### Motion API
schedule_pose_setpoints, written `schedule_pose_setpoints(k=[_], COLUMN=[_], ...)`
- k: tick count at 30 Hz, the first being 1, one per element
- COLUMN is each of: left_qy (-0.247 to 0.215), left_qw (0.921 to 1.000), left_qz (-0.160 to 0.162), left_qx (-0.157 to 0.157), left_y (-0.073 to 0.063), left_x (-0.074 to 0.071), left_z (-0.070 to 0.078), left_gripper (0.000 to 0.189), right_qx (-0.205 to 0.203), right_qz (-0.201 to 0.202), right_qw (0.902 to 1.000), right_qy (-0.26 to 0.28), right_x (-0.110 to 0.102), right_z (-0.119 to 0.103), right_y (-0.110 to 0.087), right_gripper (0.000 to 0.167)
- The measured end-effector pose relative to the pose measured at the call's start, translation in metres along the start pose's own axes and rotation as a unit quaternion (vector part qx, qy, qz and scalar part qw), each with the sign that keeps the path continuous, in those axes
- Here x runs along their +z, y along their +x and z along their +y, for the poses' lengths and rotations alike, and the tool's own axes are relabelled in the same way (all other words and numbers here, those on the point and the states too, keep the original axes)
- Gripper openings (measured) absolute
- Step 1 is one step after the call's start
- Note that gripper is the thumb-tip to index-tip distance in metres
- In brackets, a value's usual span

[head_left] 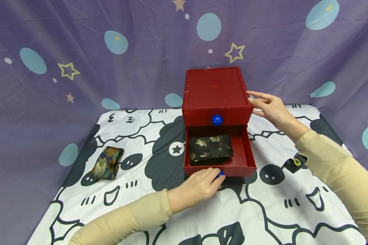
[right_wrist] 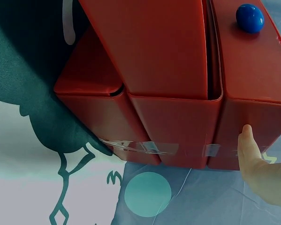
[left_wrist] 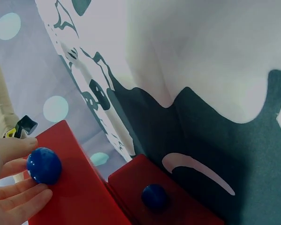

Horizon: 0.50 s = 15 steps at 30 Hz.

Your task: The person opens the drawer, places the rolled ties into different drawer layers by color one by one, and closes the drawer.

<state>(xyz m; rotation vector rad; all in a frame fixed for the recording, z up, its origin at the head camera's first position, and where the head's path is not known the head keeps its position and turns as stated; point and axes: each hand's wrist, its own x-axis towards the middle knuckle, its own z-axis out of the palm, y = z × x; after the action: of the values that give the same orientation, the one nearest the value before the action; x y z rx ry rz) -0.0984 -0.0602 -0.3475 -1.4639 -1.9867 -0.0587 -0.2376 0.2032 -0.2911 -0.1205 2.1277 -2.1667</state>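
Observation:
A red drawer chest [head_left: 216,86] stands on the cloth-covered table, with its middle drawer [head_left: 244,149] pulled out. Inside that drawer lies a dark folded fabric piece with pale flowers [head_left: 210,148]. My left hand [head_left: 196,190] holds the drawer's round blue knob [left_wrist: 44,166], thumb on one side and fingers on the other. With fingers extended, my right hand [head_left: 271,107] rests its fingertips on the right side of the chest, at the upper section [right_wrist: 257,119]. The upper drawer, with its own blue knob [head_left: 217,120], is closed.
The lowest drawer [left_wrist: 131,180], with a blue knob, sits closed under the pulled-out one. Clear tape [right_wrist: 149,147] runs along the chest's side. To the left lies another folded floral fabric piece [head_left: 108,163]. A purple patterned curtain [head_left: 153,51] hangs behind the table.

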Motion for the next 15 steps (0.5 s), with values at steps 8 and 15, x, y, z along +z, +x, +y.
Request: schedule_pose_setpoints(k=[8,15], left_qy=[0.01,0.023], left_qw=[0.9999,0.9995], left_qz=[0.006,0.021], left_qx=[-0.001,0.007], left_y=[-0.0005,0.002], left_x=[0.006,0.0039], left_z=[-0.0013,-0.004], left_gripper=[0.044,0.038], right_qx=[-0.001,-0.002], right_qz=[0.002,-0.001], right_qw=[1.0,1.0], right_qy=[0.008,0.004], right_x=[-0.0001,0.0002], right_z=[0.0007,0.0005], right_y=[-0.0003,-0.0001], right_gripper=[0.051,0.053])
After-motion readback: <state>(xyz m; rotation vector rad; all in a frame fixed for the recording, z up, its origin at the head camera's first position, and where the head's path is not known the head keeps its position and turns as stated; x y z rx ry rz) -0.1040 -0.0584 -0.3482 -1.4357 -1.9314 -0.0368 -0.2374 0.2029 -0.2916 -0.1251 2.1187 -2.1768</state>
